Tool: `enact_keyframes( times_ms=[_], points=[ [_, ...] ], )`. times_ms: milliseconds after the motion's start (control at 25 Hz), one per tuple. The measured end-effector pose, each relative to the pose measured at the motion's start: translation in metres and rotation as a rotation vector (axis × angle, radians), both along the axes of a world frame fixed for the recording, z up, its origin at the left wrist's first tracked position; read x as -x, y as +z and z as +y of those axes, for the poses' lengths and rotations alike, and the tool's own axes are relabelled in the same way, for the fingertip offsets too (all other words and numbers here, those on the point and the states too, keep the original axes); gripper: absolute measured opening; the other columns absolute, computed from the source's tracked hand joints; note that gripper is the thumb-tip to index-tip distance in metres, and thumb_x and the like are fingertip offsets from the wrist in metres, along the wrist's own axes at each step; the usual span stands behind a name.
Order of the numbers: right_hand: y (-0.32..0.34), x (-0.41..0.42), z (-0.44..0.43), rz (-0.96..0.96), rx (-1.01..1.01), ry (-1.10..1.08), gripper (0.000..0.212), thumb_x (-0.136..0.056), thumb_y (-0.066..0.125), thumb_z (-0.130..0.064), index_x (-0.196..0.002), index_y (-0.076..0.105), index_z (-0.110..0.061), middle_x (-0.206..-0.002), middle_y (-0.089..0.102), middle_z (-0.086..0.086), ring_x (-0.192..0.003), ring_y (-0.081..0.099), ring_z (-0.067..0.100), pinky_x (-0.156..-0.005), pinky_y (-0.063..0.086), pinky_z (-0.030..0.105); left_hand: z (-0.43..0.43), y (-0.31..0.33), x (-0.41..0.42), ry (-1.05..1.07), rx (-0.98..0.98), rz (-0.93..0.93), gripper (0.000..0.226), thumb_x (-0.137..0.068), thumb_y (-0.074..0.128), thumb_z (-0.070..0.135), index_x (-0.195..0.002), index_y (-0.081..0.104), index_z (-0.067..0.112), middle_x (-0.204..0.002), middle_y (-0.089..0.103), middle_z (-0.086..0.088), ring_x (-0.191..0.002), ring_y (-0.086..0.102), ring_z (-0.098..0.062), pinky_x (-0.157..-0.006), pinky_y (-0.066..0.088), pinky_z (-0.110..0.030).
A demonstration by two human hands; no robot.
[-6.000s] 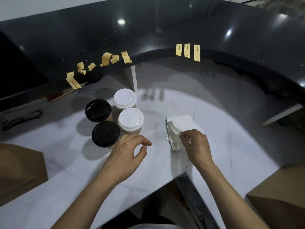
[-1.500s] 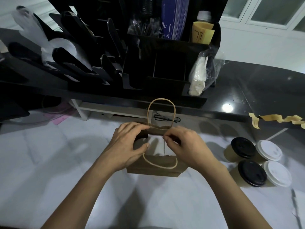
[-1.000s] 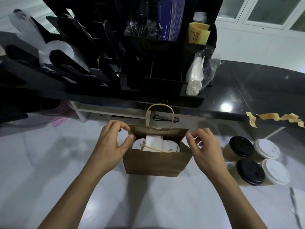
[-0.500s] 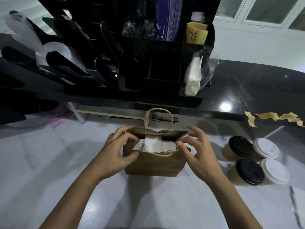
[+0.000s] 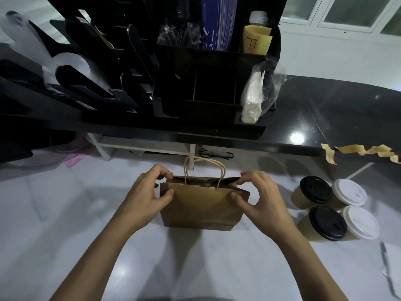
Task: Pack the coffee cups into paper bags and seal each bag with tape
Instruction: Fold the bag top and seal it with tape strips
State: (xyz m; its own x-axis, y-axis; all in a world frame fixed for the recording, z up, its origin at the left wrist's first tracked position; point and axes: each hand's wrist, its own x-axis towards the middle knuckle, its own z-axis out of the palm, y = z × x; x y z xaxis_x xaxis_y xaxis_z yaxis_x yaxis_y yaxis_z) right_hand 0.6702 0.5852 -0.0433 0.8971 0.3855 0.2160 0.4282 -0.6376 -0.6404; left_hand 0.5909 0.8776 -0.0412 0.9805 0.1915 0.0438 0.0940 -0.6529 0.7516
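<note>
A brown paper bag (image 5: 201, 208) with twisted paper handles stands upright on the white marble counter (image 5: 65, 224). My left hand (image 5: 147, 194) pinches its top left corner between thumb and fingers. My right hand (image 5: 260, 196) pinches the top right corner the same way. The bag's mouth is pressed nearly flat, so what is inside is hidden. To the right stand several lidded coffee cups: two with black lids (image 5: 316, 190) and two with white lids (image 5: 350, 192). Yellow tape strips (image 5: 364, 149) hang from the black ledge's edge.
A raised black counter (image 5: 325, 118) runs behind the bag and carries a black organizer (image 5: 206, 83) with lids, straws and sleeves. Black glasses (image 5: 216, 153) lie under the ledge. White napkins (image 5: 392, 270) sit at the right edge.
The bag's mouth was open with white contents showing; both hands have since moved to the top corners and pressed the mouth nearly flat.
</note>
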Motion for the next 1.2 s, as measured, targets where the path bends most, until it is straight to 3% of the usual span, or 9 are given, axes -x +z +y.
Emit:
enact_keyframes(
  times_ms=[80,240,440,600,800,920,1040,1120,1200],
  points=[
    [0.0,-0.001,0.0,-0.004,-0.018,-0.045,0.026,-0.087,0.076,-0.032,-0.101,0.054,-0.037,-0.107,0.056,-0.028,-0.111,0.046,-0.008,-0.096,0.045,0.038,-0.002,0.0,-0.001,0.034,0.05,0.007,0.037,-0.089,0.071,0.021,-0.109,0.049,0.042,-0.117,0.059,0.021,-0.116,0.052,-0.002,-0.092,0.044,-0.024],
    [-0.003,-0.005,-0.006,-0.028,-0.013,-0.07,0.025,-0.088,0.077,-0.026,-0.097,0.056,-0.037,-0.099,0.058,-0.028,-0.103,0.051,-0.004,-0.092,0.046,0.037,-0.01,0.0,-0.004,-0.016,-0.002,-0.018,0.041,-0.09,0.07,0.019,-0.121,0.054,0.042,-0.113,0.06,0.027,-0.113,0.05,0.001,-0.09,0.042,-0.017],
    [-0.008,-0.01,-0.024,-0.072,0.036,-0.083,0.015,-0.089,0.076,-0.027,-0.1,0.068,-0.034,-0.098,0.061,-0.021,-0.099,0.056,0.006,-0.091,0.046,0.042,-0.023,-0.001,-0.013,-0.078,-0.08,-0.042,0.022,-0.092,0.069,0.022,-0.108,0.067,0.038,-0.105,0.058,0.029,-0.107,0.048,-0.001,-0.085,0.041,-0.02],
    [-0.005,-0.014,-0.047,-0.054,0.046,-0.127,0.014,-0.09,0.074,-0.029,-0.101,0.068,-0.034,-0.099,0.058,-0.024,-0.1,0.055,0.005,-0.091,0.048,0.043,-0.046,-0.001,-0.023,-0.092,-0.038,-0.07,0.018,-0.09,0.071,0.022,-0.097,0.069,0.038,-0.101,0.061,0.028,-0.104,0.05,-0.001,-0.081,0.037,-0.015],
    [0.003,-0.021,-0.071,-0.012,0.069,-0.185,0.012,-0.09,0.074,-0.032,-0.099,0.068,-0.037,-0.101,0.055,-0.03,-0.106,0.049,-0.004,-0.097,0.043,0.035,-0.073,-0.002,-0.035,-0.09,0.02,-0.091,0.021,-0.089,0.073,0.02,-0.093,0.071,0.04,-0.101,0.063,0.025,-0.101,0.053,-0.001,-0.082,0.043,-0.02],
    [0.01,-0.029,-0.082,-0.001,0.046,-0.206,0.01,-0.09,0.072,-0.038,-0.1,0.069,-0.037,-0.104,0.057,-0.027,-0.107,0.051,-0.005,-0.093,0.044,0.025,-0.081,-0.004,-0.039,-0.073,0.033,-0.095,0.023,-0.089,0.073,0.018,-0.093,0.072,0.04,-0.1,0.063,0.024,-0.1,0.052,0.0,-0.081,0.042,-0.02],
    [0.022,-0.041,-0.095,-0.021,-0.204,-0.524,0.01,-0.095,0.066,-0.04,-0.098,0.065,-0.03,-0.098,0.063,-0.013,-0.094,0.061,0.005,-0.079,0.051,0.024,-0.084,-0.006,-0.04,-0.06,0.025,-0.08,0.025,-0.089,0.073,0.018,-0.093,0.07,0.042,-0.103,0.062,0.026,-0.101,0.052,0.001,-0.08,0.043,-0.02],
    [0.03,-0.056,-0.105,0.008,-0.361,-0.829,0.019,-0.096,0.06,-0.044,-0.1,0.06,-0.026,-0.096,0.064,-0.008,-0.092,0.062,0.013,-0.081,0.051,0.032,-0.084,-0.006,-0.04,-0.053,0.024,-0.079,0.025,-0.089,0.073,0.018,-0.093,0.069,0.043,-0.104,0.062,0.027,-0.101,0.052,0.002,-0.08,0.043,-0.02],
    [0.03,-0.075,-0.117,0.153,-0.482,-0.988,0.028,-0.096,0.057,-0.048,-0.106,0.057,-0.022,-0.098,0.062,-0.007,-0.095,0.059,0.016,-0.084,0.048,0.036,-0.084,-0.006,-0.039,-0.046,0.028,-0.074,0.024,-0.089,0.073,0.018,-0.092,0.07,0.042,-0.103,0.062,0.027,-0.1,0.053,0.0,-0.08,0.044,-0.022]
  ],
)
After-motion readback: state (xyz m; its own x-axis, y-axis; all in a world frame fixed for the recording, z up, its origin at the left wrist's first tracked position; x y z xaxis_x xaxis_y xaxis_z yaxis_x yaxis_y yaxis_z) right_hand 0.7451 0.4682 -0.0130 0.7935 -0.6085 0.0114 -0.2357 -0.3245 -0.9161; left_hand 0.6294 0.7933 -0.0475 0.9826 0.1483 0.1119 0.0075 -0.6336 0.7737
